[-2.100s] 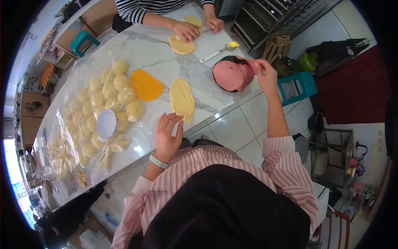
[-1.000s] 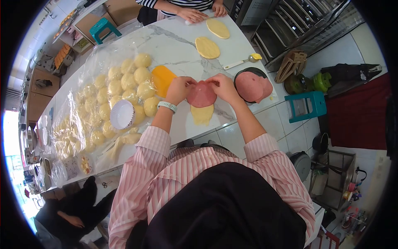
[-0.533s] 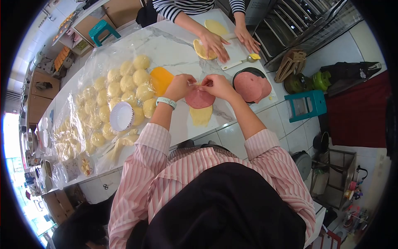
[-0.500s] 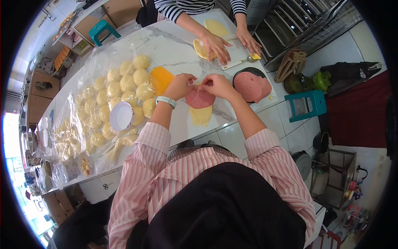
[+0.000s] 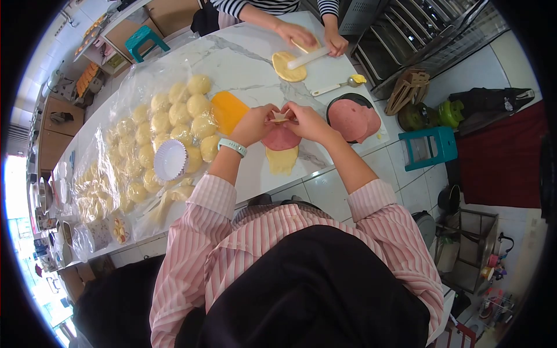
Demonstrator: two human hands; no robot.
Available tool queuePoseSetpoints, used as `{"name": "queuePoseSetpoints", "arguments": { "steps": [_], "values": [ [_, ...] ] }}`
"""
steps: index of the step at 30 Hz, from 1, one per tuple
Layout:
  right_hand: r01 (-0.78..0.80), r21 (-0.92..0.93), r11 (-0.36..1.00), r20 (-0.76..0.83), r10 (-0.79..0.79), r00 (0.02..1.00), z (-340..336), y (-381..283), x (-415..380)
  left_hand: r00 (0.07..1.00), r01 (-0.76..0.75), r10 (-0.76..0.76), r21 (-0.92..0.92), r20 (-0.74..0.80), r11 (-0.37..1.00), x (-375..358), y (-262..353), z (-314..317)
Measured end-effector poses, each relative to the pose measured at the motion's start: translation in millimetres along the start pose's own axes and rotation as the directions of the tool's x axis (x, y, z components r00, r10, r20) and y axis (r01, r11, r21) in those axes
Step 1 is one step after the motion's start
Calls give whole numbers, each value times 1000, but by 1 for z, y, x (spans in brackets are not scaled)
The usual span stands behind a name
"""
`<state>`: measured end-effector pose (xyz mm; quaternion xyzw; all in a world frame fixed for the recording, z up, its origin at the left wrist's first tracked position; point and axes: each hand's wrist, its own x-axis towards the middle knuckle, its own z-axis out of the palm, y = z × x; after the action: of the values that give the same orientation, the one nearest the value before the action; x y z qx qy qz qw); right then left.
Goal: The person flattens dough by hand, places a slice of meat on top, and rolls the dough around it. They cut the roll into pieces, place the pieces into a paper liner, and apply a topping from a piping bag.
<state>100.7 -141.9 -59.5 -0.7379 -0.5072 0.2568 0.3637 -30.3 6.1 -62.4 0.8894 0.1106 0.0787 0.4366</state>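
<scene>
A flattened piece of pale dough (image 5: pixel 282 162) lies on the marble table in front of me, with a round slice of pink ham (image 5: pixel 281 140) on it. My left hand (image 5: pixel 254 125) pinches the far edge of the dough from the left. On the right side of that same edge, my right hand (image 5: pixel 308 123) pinches too, its fingertips close to the left ones. Between the hands the edge is lifted and curled over the ham. Fingers partly cover the fold.
Dough balls (image 5: pixel 199 106) lie under plastic at left, with a paper baking cup (image 5: pixel 170 160) on top. An orange scraper (image 5: pixel 228 112) lies nearby. Ham slices (image 5: pixel 351 117) fill a black bowl. Beyond are a measuring spoon (image 5: pixel 331 89) and a co-worker's hands with a white rolling pin (image 5: pixel 308 58).
My fingers have drawn closer together, and the far dough edge is raised more. The co-worker's hands have moved away from the spoon; one now grips the rolling pin's end.
</scene>
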Motion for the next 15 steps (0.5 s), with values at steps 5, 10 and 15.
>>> {"name": "queuePoseSetpoints", "arguments": {
  "steps": [5,10,15],
  "values": [
    [428,-244,870,-119,-464,878,8,12,-26,955,-268,277,91,-104,959,-26,-8,7],
    [460,-266,847,-152,-508,848,16,13,-38,960,-237,254,144,-114,961,-31,-4,10],
    [130,-140,982,-206,-157,966,15,3,-24,954,-225,252,166,-164,960,-20,-2,9]
  ]
}}
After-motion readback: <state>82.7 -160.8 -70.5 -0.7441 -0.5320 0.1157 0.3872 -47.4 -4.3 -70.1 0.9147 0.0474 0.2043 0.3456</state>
